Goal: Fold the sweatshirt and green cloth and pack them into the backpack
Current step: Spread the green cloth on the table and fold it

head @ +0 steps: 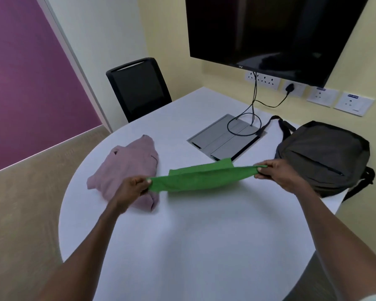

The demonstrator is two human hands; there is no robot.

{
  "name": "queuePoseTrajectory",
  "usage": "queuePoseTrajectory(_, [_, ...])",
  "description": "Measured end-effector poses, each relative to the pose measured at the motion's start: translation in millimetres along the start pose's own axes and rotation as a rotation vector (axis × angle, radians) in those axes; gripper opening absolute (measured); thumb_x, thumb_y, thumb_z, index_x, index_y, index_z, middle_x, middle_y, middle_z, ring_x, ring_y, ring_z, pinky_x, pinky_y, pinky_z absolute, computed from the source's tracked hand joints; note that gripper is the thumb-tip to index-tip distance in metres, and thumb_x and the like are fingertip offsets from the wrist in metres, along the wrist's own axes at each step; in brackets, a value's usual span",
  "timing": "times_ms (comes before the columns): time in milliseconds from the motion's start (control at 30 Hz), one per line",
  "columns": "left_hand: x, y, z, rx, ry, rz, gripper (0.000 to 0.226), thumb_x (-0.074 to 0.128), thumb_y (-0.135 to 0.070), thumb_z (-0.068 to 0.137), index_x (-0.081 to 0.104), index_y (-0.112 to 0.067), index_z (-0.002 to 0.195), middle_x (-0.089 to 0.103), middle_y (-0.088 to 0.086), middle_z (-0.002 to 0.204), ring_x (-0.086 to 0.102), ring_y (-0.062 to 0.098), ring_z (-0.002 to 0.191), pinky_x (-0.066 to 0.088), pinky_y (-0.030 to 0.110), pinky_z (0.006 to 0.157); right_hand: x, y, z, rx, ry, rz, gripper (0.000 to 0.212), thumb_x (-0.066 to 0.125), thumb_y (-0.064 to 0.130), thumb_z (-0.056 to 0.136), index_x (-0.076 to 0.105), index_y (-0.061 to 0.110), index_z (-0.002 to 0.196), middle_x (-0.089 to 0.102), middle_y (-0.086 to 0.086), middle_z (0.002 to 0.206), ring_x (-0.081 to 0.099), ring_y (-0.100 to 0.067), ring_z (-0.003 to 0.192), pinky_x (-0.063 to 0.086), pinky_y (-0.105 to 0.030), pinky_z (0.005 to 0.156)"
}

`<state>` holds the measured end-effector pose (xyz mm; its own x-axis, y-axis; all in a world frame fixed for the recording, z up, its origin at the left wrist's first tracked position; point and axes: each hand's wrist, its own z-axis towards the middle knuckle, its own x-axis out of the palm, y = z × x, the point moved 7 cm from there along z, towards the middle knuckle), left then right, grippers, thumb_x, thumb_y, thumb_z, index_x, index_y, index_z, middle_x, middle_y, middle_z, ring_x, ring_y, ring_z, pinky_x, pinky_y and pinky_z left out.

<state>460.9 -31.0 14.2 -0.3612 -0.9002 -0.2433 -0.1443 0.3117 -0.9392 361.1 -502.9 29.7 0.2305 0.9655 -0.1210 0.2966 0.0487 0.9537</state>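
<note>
A thin green cloth (195,178), folded to a long strip, is held above the middle of the white round-ended table (182,246), its long axis running left to right. One end is pinched by the left hand (130,190), the other by the right hand (278,173). The dark grey fabric backpack (321,155), apparently zipped, lies at the table's right edge, nearer the right hand; the folded pink sweatshirt (128,168) lies near the left edge.

Left hand (132,185), right hand (277,173) pinch green cloth (201,178) ends above table (193,235).
</note>
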Motion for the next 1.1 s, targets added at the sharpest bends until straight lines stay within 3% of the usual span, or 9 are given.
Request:
queuePoseTrajectory(100, [24.7,41.5,-29.7,-0.036,0.054,0.099,0.014,0.066,-0.015,0.094,0.077,-0.008,0.093,0.072,0.015,0.088,0.061,0.022,0.084,0.049,0.038,0.083,-3.1,-43.3,-24.7,0.061,-0.002,-0.106,0.020,0.054,-0.008,0.095,0.065,-0.014,0.111,0.068,-0.026,0.090,0.068,-0.027,0.076,0.060,-0.021,0.070])
queuePoseTrajectory(267, [58.4,92.3,-77.7,-0.094,0.116,0.275,0.010,0.069,-0.023,0.092,0.079,-0.019,0.093,0.076,0.003,0.083,0.062,0.011,0.073,0.050,0.029,0.072,-7.1,-93.8,-72.7,0.143,0.029,-0.341,0.017,0.058,0.002,0.096,0.074,0.008,0.100,0.072,-0.013,0.086,0.067,-0.022,0.078,0.054,-0.032,0.068])
queuePoseTrajectory(400, [78.9,111.6,-110.7,-0.046,0.156,0.459,0.005,0.074,-0.023,0.088,0.078,-0.021,0.085,0.060,-0.008,0.057,0.046,0.002,0.054,0.038,0.022,0.058,-11.4,-130.3,-105.3,0.194,0.039,-0.464,0.020,0.062,-0.001,0.091,0.077,0.012,0.096,0.072,-0.008,0.083,0.064,-0.020,0.078,0.052,-0.031,0.067])
queuePoseTrajectory(567, [100.2,138.6,-139.2,-0.072,0.302,0.663,0.021,0.081,-0.017,0.081,0.074,-0.037,0.084,0.062,-0.037,0.062,0.061,-0.018,0.070,0.042,0.004,0.068,-8.1,-171.1,-132.8,0.222,0.112,-0.813,0.031,0.060,-0.009,0.087,0.079,0.012,0.101,0.075,-0.008,0.095,0.066,-0.015,0.082,0.052,-0.029,0.079])
queuePoseTrajectory(700, [116.2,146.8,-152.8,-0.120,0.455,0.749,0.013,0.086,-0.031,0.074,0.080,-0.028,0.085,0.067,-0.028,0.072,0.061,-0.017,0.073,0.042,0.003,0.067,-0.3,-187.6,-144.5,0.212,0.181,-0.971,0.050,0.045,-0.016,0.084,0.080,0.019,0.095,0.070,-0.009,0.122,0.065,-0.022,0.112,0.049,-0.029,0.098])
queuePoseTrajectory(733, [118.0,144.1,-152.4,-0.111,0.435,0.755,0.006,0.084,-0.033,0.077,0.078,-0.032,0.079,0.068,-0.026,0.073,0.061,-0.016,0.071,0.042,0.003,0.065,0.8,-186.0,-145.0,0.205,0.166,-0.977,0.049,0.044,-0.017,0.085,0.079,0.014,0.098,0.069,-0.011,0.123,0.064,-0.024,0.113,0.048,-0.031,0.099])
queuePoseTrajectory(833, [119.3,137.8,-141.5,-0.074,0.279,0.751,0.028,0.076,-0.026,0.086,0.066,-0.042,0.065,0.063,-0.024,0.068,0.058,-0.014,0.062,0.040,0.005,0.059,8.6,-178.6,-138.5,0.189,0.146,-0.947,0.040,0.046,-0.015,0.088,0.076,0.006,0.104,0.067,-0.014,0.124,0.062,-0.027,0.116,0.046,-0.035,0.104])
queuePoseTrajectory(1033, [150.0,128.6,-115.1,-0.037,0.228,0.757,0.013,0.067,-0.013,0.091,0.079,-0.012,0.095,0.075,-0.001,0.095,0.062,0.003,0.075,0.046,0.007,0.068,36.8,-167.0,-108.1,0.154,0.273,-0.930,0.032,0.051,-0.008,0.093,0.075,0.005,0.108,0.071,-0.013,0.119,0.066,-0.022,0.110,0.048,-0.035,0.103])
queuePoseTrajectory(1100, [160.4,123.4,-102.5,-0.030,0.201,0.733,0.013,0.067,-0.014,0.091,0.078,-0.010,0.097,0.076,0.004,0.100,0.067,0.010,0.082,0.053,0.017,0.077,44.2,-164.0,-93.9,0.139,0.303,-0.937,0.026,0.055,-0.002,0.095,0.074,0.006,0.110,0.071,-0.012,0.119,0.067,-0.022,0.109,0.048,-0.034,0.103])
